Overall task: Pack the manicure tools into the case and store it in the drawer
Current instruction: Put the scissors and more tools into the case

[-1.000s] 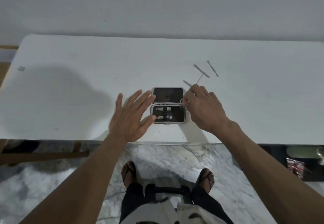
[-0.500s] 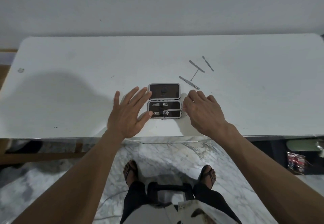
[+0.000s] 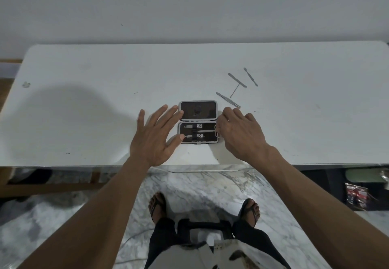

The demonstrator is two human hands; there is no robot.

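Your left hand (image 3: 154,136) lies flat with fingers spread against the left edge of the open manicure case (image 3: 198,121) on the desk (image 3: 84,104). Your right hand (image 3: 240,133) pinches small scissors (image 3: 216,131) at the case's right edge; three loose tools (image 3: 237,80) lie just beyond

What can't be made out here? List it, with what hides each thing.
Head view only:
- Scissors: only the handle loops show; the right hand covers the rest of its grip.
- Case: the left hand fingertips cover its left edge.
- Drawer: not in view.
- Four loose tools on the table: too small to identify.
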